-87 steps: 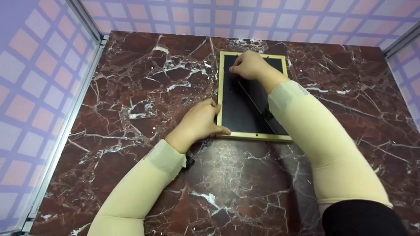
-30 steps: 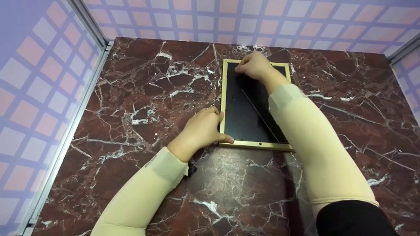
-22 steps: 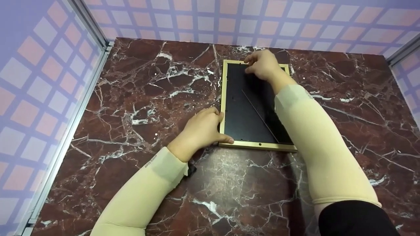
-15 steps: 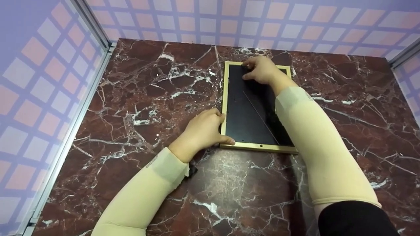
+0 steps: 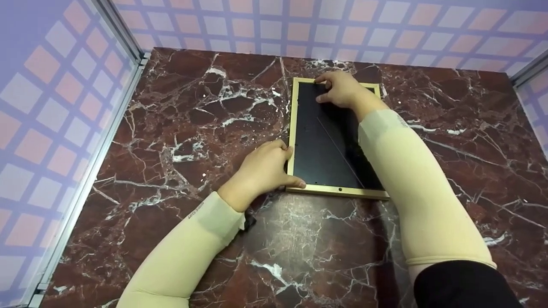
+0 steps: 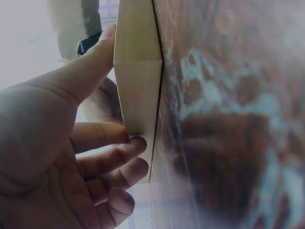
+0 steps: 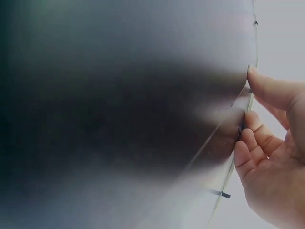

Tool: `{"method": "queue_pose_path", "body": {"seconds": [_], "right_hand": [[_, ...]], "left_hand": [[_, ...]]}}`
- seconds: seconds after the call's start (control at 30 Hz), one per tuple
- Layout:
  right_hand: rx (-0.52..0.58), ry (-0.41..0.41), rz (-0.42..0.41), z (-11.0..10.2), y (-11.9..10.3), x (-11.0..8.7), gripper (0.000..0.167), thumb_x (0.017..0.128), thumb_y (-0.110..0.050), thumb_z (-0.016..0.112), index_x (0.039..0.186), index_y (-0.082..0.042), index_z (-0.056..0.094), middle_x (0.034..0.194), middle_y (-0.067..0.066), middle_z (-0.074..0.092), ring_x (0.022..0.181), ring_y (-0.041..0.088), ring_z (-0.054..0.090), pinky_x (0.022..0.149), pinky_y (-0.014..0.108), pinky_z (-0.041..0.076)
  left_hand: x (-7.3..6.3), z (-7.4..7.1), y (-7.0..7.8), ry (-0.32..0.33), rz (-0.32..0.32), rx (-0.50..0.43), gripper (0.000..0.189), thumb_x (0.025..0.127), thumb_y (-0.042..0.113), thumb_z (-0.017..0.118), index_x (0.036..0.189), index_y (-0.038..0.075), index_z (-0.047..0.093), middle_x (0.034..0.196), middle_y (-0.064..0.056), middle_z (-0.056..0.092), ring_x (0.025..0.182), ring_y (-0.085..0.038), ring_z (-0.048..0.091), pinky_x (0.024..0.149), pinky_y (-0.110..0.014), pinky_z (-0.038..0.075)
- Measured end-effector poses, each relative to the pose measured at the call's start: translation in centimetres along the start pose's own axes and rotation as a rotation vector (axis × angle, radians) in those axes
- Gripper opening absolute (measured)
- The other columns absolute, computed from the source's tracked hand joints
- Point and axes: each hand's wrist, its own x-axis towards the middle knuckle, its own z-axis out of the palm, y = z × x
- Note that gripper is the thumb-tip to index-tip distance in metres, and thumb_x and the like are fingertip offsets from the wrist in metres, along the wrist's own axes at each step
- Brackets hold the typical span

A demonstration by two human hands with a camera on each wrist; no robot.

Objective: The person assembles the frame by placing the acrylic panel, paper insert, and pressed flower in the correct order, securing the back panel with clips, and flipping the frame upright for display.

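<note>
A picture frame (image 5: 292,128) with a gold rim lies back-up on the dark red marbled tabletop, its black backing board (image 5: 312,149) showing. A thin diagonal line (image 5: 338,146) crosses the board. My left hand (image 5: 263,167) holds the near left corner, thumb over the near rim; in the left wrist view its fingertips (image 6: 138,143) touch the pale side. At the far rim, my right hand (image 5: 341,90) has its index fingertip by a small dark tab and its thumb lower, over the board. Another tab (image 7: 221,193) juts from the edge in the right wrist view. My right forearm hides the frame's right side.
The marbled tabletop (image 5: 192,128) spreads around the frame. Checked panels stand behind it (image 5: 257,25) and on the left (image 5: 34,128), with a metal rail (image 5: 94,179) along the left side. A small black object (image 5: 249,221) shows under my left wrist.
My right hand has moved from the board's upper left part slightly right and outward to the far rim, its index finger reaching out. The left hand keeps its hold on the frame's corner.
</note>
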Motion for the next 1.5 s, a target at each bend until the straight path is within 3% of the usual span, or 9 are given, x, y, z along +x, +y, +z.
{"method": "queue_pose_path", "body": {"seconds": [0.7,0.77,1.07,1.23,1.33,1.5], "right_hand": [[-0.176,-0.070,-0.081,-0.9,0.4,0.3,0.059,0.110,-0.030,0.073,0.163,-0.007,0.057,0.149,0.032,0.061,0.141,0.048,0.057,0.131,0.067,0.040],[-0.201,-0.078,-0.091,-0.9,0.5,0.3,0.059,0.111,-0.032,0.072,0.163,-0.008,0.057,0.151,0.032,0.060,0.143,0.049,0.056,0.133,0.067,0.038],[-0.368,-0.119,-0.109,-1.1,0.4,0.0,0.064,0.116,-0.045,0.061,0.171,-0.015,0.051,0.179,0.033,0.034,0.170,0.059,0.024,0.143,0.071,0.016],[-0.437,-0.137,-0.072,-1.7,0.2,-0.3,0.070,0.115,-0.058,0.055,0.176,-0.026,0.043,0.185,0.035,0.013,0.172,0.062,0.008,0.142,0.075,0.009],[-0.484,-0.154,-0.065,-2.0,0.0,-0.7,0.078,0.112,-0.071,0.053,0.178,-0.033,0.037,0.183,0.037,0.014,0.170,0.062,0.010,0.141,0.076,0.010],[-0.488,-0.265,-0.010,-2.4,0.3,-1.5,0.094,0.103,-0.088,0.047,0.180,-0.044,0.017,0.183,0.037,0.002,0.168,0.065,0.001,0.138,0.081,0.006]], "left_hand": [[0.0,-0.2,0.2,0.001,0.004,-0.017,0.106,0.083,0.070,0.093,0.164,0.009,0.060,0.151,-0.010,0.065,0.142,-0.032,0.063,0.121,-0.054,0.057],[0.6,0.5,-0.5,0.007,0.012,-0.018,0.108,0.082,0.072,0.092,0.164,0.010,0.059,0.152,-0.009,0.065,0.142,-0.031,0.063,0.121,-0.052,0.057],[0.0,-0.3,-0.1,0.005,0.007,-0.014,0.108,0.082,0.073,0.092,0.164,0.010,0.059,0.153,-0.011,0.066,0.143,-0.033,0.063,0.124,-0.053,0.055],[0.2,-0.4,-0.2,0.015,0.012,-0.005,0.108,0.082,0.073,0.091,0.163,0.010,0.060,0.153,-0.011,0.066,0.143,-0.033,0.063,0.124,-0.053,0.055],[0.2,-0.5,-0.2,0.017,0.011,-0.009,0.107,0.082,0.073,0.091,0.163,0.010,0.060,0.152,-0.010,0.066,0.143,-0.033,0.064,0.123,-0.053,0.056],[0.0,-0.2,0.0,0.000,0.003,-0.014,0.109,0.082,0.074,0.091,0.164,0.010,0.059,0.154,-0.011,0.065,0.144,-0.034,0.063,0.124,-0.054,0.055]]}}
